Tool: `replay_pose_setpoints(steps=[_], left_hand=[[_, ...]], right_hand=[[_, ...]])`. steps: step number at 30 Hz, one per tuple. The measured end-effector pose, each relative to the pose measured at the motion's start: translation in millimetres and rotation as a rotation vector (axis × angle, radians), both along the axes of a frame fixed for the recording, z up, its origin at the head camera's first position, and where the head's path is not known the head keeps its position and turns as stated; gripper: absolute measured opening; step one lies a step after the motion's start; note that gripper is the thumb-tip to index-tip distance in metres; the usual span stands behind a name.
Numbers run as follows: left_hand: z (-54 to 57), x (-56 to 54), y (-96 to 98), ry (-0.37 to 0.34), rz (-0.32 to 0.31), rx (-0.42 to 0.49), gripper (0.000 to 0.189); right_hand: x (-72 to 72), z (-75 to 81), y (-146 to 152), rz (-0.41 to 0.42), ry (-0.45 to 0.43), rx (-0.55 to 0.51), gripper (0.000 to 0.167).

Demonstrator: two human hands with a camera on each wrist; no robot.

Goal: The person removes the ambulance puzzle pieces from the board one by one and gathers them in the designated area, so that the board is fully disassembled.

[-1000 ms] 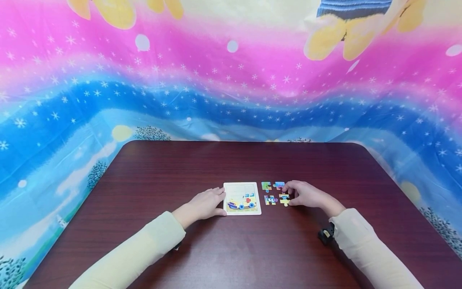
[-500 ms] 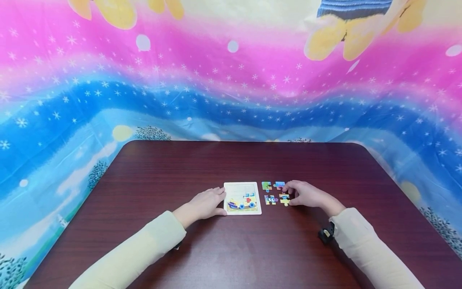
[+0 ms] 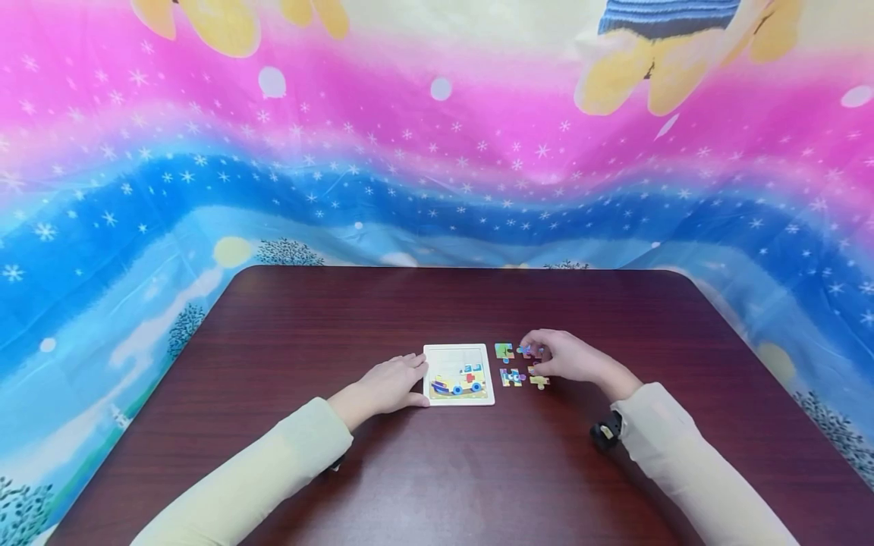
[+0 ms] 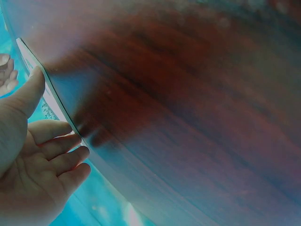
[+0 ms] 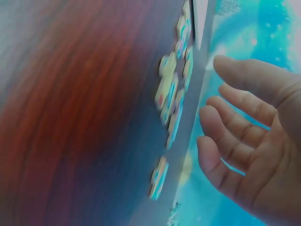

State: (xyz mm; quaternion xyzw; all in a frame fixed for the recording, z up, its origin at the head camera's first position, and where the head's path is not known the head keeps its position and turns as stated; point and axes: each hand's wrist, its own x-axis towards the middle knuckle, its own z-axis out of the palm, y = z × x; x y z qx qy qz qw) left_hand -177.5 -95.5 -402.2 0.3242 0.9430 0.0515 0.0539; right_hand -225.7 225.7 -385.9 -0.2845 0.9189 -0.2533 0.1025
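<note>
A white-framed puzzle board (image 3: pixel 458 399) with a cartoon vehicle picture lies flat on the table. My left hand (image 3: pixel 389 385) rests along its left edge, fingers and thumb extended against the frame; the left wrist view catches the board's thin edge (image 4: pixel 55 96) beside the fingertips. Right of the board lie loose puzzle pieces: a green one (image 3: pixel 504 351), one with cartoon eyes (image 3: pixel 510 378), a yellow one (image 3: pixel 539 381) and a partly covered blue-purple one (image 3: pixel 523 351). Over the right-hand pieces hovers my right hand (image 3: pixel 572 356), fingers loosely bent, nothing between them in the right wrist view.
A dark reddish-brown table (image 3: pixel 437 470) carries everything. Behind and beside it hangs a printed pink and blue curtain (image 3: pixel 437 159). One piece (image 5: pixel 159 179) lies apart from the others in the right wrist view.
My right hand has moved slightly left and toward the far side, from beside the right-hand pieces to over them. The left hand and board stay where they were.
</note>
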Motion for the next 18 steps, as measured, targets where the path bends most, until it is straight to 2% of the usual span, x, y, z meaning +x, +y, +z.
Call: replay_pose_setpoints(steps=[18], left_hand=[[0.1, 0.1, -0.5, -0.001, -0.004, 0.005, 0.060]], right_hand=[[-0.4, 2.8, -52, 0.087, 0.048, 0.017, 0.040]])
